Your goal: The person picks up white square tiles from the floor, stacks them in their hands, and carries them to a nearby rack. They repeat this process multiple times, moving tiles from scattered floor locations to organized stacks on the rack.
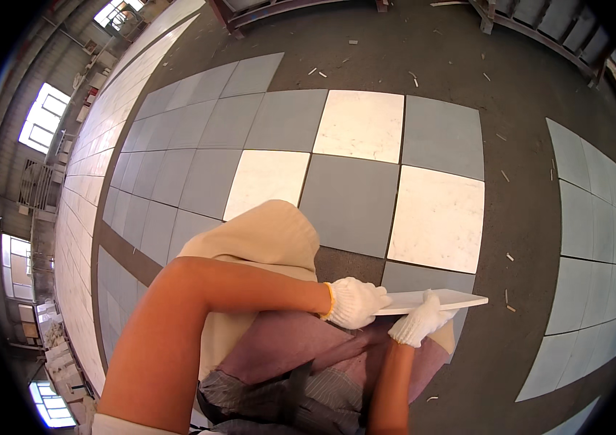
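My left hand (357,301), in a white knit glove, grips the left end of a white square-edged tile (406,299). My right hand (423,319), gloved alike, holds the near side of that tile, its thumb up over the edge. Tilted and seen nearly edge-on, the tile is held above my lap. Beyond it lie a grey floor tile (431,275) and a white marbled floor tile (436,217). A patch of bare dark floor (351,264) shows between the floor tiles and my left hand.
Grey tiles (349,203) and white tiles (361,123) lie in rows ahead and leftward. Another block of grey tiles (576,297) is at the right. Small pale scraps (510,257) litter the dark floor. Metal racks (540,29) stand at the far edge.
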Tool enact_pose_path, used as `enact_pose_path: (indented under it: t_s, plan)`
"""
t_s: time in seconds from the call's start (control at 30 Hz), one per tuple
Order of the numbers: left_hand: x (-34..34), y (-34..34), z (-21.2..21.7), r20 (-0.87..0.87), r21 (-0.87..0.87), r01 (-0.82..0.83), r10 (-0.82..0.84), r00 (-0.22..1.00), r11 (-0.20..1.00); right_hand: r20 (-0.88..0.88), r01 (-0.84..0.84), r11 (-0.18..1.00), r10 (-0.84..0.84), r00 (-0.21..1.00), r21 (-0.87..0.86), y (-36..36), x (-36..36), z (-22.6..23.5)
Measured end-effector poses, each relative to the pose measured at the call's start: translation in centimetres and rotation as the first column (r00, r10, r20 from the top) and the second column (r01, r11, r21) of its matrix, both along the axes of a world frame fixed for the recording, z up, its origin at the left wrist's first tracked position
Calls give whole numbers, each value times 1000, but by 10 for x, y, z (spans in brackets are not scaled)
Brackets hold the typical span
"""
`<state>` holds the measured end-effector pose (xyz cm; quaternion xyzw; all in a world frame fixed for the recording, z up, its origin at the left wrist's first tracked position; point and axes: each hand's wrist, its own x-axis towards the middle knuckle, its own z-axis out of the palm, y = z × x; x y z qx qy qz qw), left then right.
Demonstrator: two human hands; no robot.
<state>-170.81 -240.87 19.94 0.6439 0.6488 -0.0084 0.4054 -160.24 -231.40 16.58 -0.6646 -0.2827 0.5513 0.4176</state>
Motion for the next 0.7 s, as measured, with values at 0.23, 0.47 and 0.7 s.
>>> enact_pose_path:
  t_s: [0.23,0.47,0.7]
  plan:
    - [-105,49,1,425,-232,241,-125,897,942,-52,-25,999,28,998,47,-2,-10,-4]
    - [-320,-20,-72,5,33,-665,666,746,746,38,-126,991,124,992,47,1,4,-32]
    - [-423,-122,-218,-512,142,-654,621,594,743,52,-164,985,166,985,-44,1,8,-30]
